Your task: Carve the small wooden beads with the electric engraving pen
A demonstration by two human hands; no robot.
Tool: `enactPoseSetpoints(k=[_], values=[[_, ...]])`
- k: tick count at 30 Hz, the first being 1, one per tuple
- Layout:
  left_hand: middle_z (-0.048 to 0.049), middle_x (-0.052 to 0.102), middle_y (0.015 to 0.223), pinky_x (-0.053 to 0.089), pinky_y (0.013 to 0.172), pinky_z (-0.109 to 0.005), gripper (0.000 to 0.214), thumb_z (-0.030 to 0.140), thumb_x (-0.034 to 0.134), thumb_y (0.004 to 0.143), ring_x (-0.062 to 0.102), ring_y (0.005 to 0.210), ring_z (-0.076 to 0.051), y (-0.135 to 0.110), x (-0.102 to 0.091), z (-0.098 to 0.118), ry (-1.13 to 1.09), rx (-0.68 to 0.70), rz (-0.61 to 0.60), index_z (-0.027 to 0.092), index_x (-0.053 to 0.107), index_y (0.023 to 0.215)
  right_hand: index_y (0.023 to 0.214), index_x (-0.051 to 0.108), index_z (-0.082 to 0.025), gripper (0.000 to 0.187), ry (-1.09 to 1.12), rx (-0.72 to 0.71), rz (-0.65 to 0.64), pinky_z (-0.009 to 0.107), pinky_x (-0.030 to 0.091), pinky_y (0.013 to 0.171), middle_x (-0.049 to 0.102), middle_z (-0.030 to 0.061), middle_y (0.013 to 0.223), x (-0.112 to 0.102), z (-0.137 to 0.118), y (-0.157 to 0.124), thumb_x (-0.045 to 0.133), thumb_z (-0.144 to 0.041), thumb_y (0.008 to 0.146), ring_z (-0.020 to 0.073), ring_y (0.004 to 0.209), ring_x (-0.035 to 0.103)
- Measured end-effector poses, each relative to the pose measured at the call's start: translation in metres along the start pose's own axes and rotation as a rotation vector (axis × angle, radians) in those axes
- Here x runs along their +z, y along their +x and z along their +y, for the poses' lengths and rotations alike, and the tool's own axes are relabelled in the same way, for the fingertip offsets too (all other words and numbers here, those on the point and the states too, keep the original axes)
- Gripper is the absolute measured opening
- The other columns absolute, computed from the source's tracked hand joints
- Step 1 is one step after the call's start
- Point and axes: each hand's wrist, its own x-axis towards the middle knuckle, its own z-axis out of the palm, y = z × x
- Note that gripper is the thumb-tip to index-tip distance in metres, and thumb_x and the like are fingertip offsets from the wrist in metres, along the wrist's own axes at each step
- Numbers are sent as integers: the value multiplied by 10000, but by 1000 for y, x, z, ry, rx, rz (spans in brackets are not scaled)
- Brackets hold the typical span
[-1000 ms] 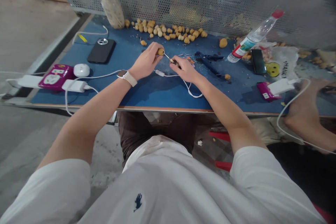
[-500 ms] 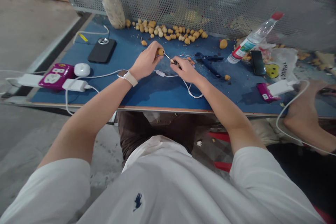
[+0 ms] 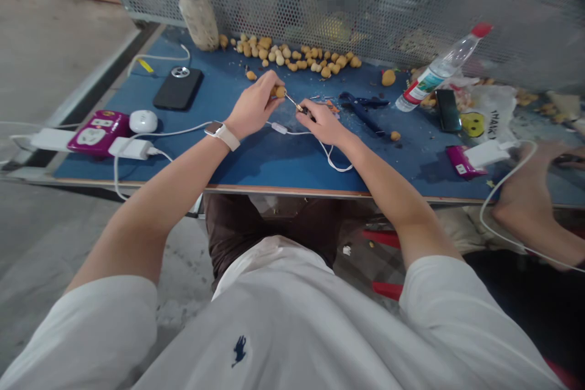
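Head-worn camera faces forward, down onto the hands (image 3: 253, 106) (image 3: 323, 123).

A matt blue finish, scuffed and flecked, is seen on the worktop (image 3: 267, 164), edged by a strip of pale wood (image 3: 283, 191). Dull grey perforated sheet metal (image 3: 320, 0) is noted behind it. A thin metal pick (image 3: 292, 100) is seen as bright and smooth; a round tan piece (image 3: 280, 91) beside it appears matt and slightly rough. Glossy clear plastic is recorded on the bottle (image 3: 439, 70), glossy magenta plastic on the power socket (image 3: 97, 132), and a smooth matt black finish on the phone case (image 3: 178, 87). Rough grey concrete is observed on the floor (image 3: 46, 55).
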Motion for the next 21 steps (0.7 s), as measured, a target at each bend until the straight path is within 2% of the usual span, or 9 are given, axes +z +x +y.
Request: enactPoseSetpoints(k=[3, 6, 12, 18, 21], values=[[-186, 840, 1572, 726, 1212, -536, 271, 455, 728, 1207, 863, 1401, -386, 0, -2, 2, 6, -11, -17, 321, 661, 1433, 1176, 628, -332, 753, 11, 14, -11, 459, 502, 824, 524, -23, 797, -1, -2, 0, 457, -1065, 1208, 283, 747, 538], [-171, 838, 1551, 720, 1241, -530, 269, 519, 721, 1228, 857, 1433, -377, 1, -1, 1, -14, 3, 13, 330, 667, 1413, 1158, 616, -337, 781, 12, 8, -8, 458, 509, 815, 526, -24, 791, -1, -2, 0, 440, -1098, 1186, 282, 741, 537], [-143, 840, 1435, 719, 1122, -510, 231, 537, 687, 1240, 864, 1286, -352, 3, 2, -3, 9, 86, 73, 352, 706, 1377, 1170, 630, -340, 756, -8, 19, -18, 489, 531, 802, 547, -18, 781, -3, -3, -1, 441, -1071, 1201, 295, 723, 564], [-178, 828, 1494, 661, 968, -485, 195, 351, 672, 1160, 868, 1213, -359, 4, -3, 0, 98, 100, 38, 299, 687, 1347, 1188, 639, -340, 742, -17, 22, -27, 473, 493, 806, 550, -15, 796, -2, -5, -1, 444, -1055, 1212, 293, 730, 553], [-172, 827, 1506, 653, 1001, -487, 197, 317, 701, 1154, 871, 1235, -361, 4, -6, 3, 100, 73, 20, 304, 685, 1350, 1200, 651, -333, 755, -24, 14, -29, 475, 489, 804, 548, -10, 803, -2, -4, -1, 426, -1054, 1215, 297, 727, 557]])
